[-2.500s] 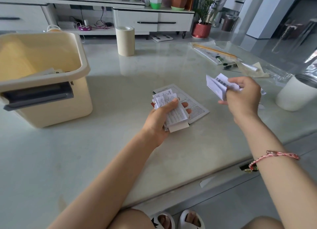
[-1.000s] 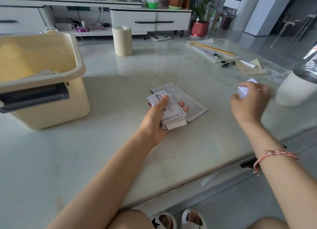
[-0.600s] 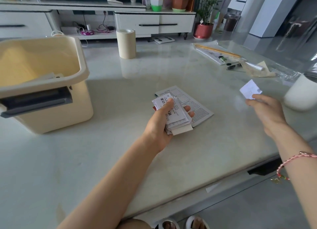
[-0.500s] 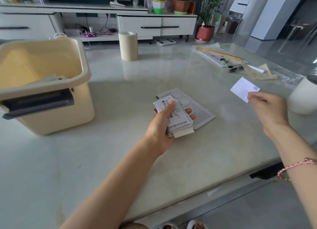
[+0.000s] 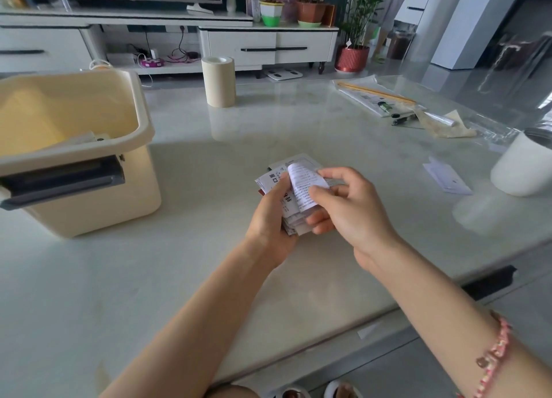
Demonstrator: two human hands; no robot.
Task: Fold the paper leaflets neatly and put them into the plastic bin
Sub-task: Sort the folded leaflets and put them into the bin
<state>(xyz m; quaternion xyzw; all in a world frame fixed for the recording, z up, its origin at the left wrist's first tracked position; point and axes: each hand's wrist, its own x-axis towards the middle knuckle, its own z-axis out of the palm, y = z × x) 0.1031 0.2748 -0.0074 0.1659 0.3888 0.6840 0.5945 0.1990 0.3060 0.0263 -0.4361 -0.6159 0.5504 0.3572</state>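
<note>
My left hand [image 5: 270,218] grips a stack of folded paper leaflets [image 5: 276,182] above the middle of the table. My right hand [image 5: 346,206] pinches the top leaflet [image 5: 303,185] of that stack, which curls upward. A flat printed leaflet [image 5: 301,161] lies on the table beneath the hands, mostly hidden. One folded leaflet [image 5: 446,178] lies apart on the table at the right. The cream plastic bin [image 5: 131,111] stands at the left, and a folded paper [image 5: 80,138] shows inside it by the near rim.
A cream cylinder [image 5: 218,81] stands at the back of the table. Papers, pens and clear plastic [image 5: 397,105] lie at the back right. A white cup [image 5: 525,164] stands at the right edge. The table's front edge runs diagonally below my right forearm.
My right hand let go of the small folded leaflet, which now lies on the table at the right. It came back left and pinched the top leaflet of the stack in my left hand.
</note>
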